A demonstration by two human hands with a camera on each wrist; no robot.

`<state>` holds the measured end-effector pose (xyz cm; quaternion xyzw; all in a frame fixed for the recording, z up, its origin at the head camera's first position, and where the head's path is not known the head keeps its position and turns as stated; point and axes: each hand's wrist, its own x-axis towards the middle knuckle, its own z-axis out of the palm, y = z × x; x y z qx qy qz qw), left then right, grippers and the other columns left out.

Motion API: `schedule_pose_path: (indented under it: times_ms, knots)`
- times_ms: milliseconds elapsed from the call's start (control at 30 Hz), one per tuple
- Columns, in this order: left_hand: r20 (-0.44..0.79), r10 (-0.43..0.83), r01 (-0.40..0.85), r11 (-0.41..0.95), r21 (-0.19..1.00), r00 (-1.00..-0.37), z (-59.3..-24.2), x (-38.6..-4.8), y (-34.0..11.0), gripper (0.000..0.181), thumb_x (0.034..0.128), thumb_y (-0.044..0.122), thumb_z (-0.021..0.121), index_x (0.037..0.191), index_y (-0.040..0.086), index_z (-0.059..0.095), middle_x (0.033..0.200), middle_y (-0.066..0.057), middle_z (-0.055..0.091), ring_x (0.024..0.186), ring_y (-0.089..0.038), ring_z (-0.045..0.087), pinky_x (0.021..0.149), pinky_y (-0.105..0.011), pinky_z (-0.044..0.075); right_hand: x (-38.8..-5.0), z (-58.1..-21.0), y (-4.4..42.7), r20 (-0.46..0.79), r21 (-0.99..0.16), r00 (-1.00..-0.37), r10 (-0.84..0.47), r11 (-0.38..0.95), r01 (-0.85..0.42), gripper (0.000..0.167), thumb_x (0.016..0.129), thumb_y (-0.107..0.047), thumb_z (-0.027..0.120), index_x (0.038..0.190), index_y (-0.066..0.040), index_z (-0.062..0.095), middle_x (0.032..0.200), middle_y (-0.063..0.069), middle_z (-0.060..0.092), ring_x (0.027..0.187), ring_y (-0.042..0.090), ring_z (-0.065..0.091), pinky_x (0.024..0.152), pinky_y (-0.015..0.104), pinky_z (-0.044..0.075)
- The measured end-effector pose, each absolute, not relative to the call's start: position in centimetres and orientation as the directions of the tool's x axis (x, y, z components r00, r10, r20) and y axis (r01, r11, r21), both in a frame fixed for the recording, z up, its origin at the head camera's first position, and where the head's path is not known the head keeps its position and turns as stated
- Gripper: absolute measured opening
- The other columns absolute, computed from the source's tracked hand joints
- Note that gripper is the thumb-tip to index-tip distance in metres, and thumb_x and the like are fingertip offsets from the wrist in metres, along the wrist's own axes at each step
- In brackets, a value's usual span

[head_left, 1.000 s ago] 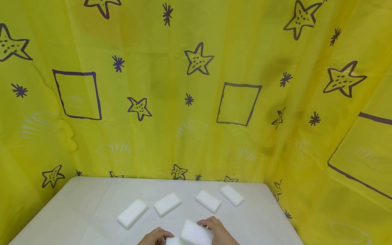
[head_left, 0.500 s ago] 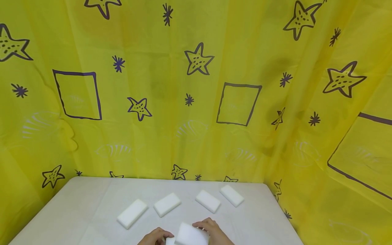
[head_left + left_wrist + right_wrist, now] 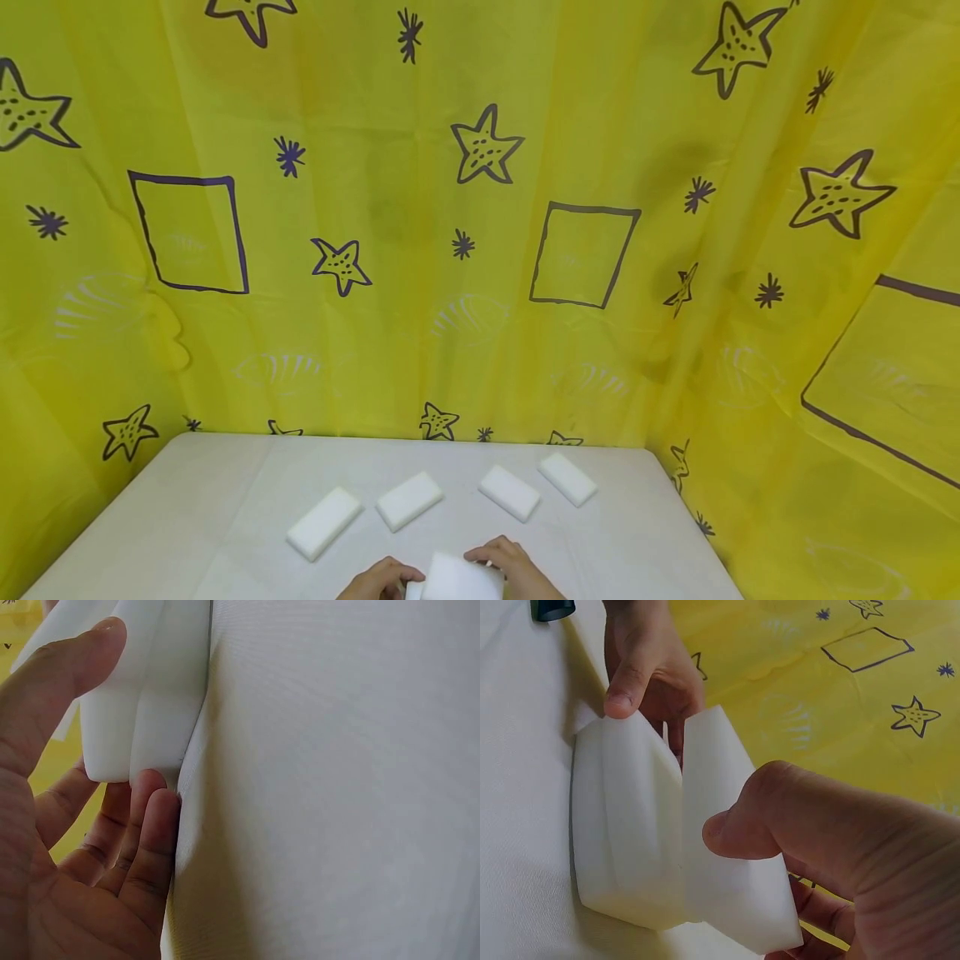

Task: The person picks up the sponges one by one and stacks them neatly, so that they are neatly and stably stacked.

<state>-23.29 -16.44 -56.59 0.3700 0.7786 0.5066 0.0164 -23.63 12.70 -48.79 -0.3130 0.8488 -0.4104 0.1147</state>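
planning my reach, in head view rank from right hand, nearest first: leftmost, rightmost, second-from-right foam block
1. Second-from-right foam block: straight beyond the right hand.
2. Rightmost foam block: ahead, rightward.
3. Leftmost foam block: far left.

Pale table (image 3: 187, 521); directly on it, four white blocks (image 3: 408, 501); nearer the person, a low white stack (image 3: 626, 825)

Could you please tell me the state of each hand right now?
Left hand: closed, gripping the end of the lower white blocks.
Right hand: closed, holding the upper white block.
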Motion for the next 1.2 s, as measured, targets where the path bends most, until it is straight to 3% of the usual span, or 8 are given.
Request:
schedule_pose_path:
  times_ms: [367, 733, 967, 1200]
  knots:
    - [0.362, 0.6, 0.584, 0.223, 0.781, -0.713, -56.5, -23.5, -16.6, 0.034, 0.0888, 0.006, 0.071, 0.116, -0.01, 0.058, 0.091, 0.0, 0.053, 0.078, 0.007, 0.053, 0.065, -0.02, 0.049, -23.8, -49.0, 12.4, 0.036, -0.8, -0.756, -0.654, 0.435, -0.414, 0.051, 0.078, -0.013, 0.083, 0.124, -0.003, 0.062, 0.107, -0.004, 0.053, 0.095, -0.001, 0.04, 0.079, 0.023, 0.043]
    - [0.275, 0.561, 0.483, 0.264, 0.835, -0.781, -56.2, -23.1, -16.4, 0.037, 0.0862, 0.008, 0.072, 0.113, -0.014, 0.058, 0.095, 0.001, 0.055, 0.077, 0.007, 0.052, 0.066, -0.019, 0.048, -23.9, -49.3, 12.1, 0.081, -0.811, -0.721, -0.689, 0.375, -0.449, 0.048, 0.08, -0.01, 0.08, 0.124, -0.001, 0.062, 0.103, -0.006, 0.052, 0.093, -0.003, 0.037, 0.079, 0.021, 0.041]
    - [0.305, 0.564, 0.522, 0.275, 0.807, -0.768, -56.3, -23.2, -16.5, 0.035, 0.0875, 0.007, 0.071, 0.114, -0.012, 0.058, 0.094, 0.001, 0.055, 0.077, 0.008, 0.051, 0.065, -0.02, 0.048, -24.0, -49.4, 11.7, 0.083, -0.797, -0.716, -0.694, 0.385, -0.466, 0.048, 0.079, -0.011, 0.081, 0.122, -0.001, 0.062, 0.106, -0.006, 0.054, 0.094, -0.003, 0.039, 0.079, 0.022, 0.042]
    - [0.195, 0.551, 0.41, 0.298, 0.862, -0.811, -55.8, -23.1, -16.3, 0.039, 0.0864, 0.007, 0.072, 0.115, -0.014, 0.058, 0.094, 0.005, 0.054, 0.076, 0.006, 0.051, 0.067, -0.02, 0.049, -24.1, -49.4, 11.4, 0.073, -0.785, -0.718, -0.692, 0.404, -0.469, 0.049, 0.079, -0.013, 0.082, 0.121, -0.003, 0.062, 0.109, -0.008, 0.055, 0.095, -0.002, 0.041, 0.079, 0.023, 0.044]
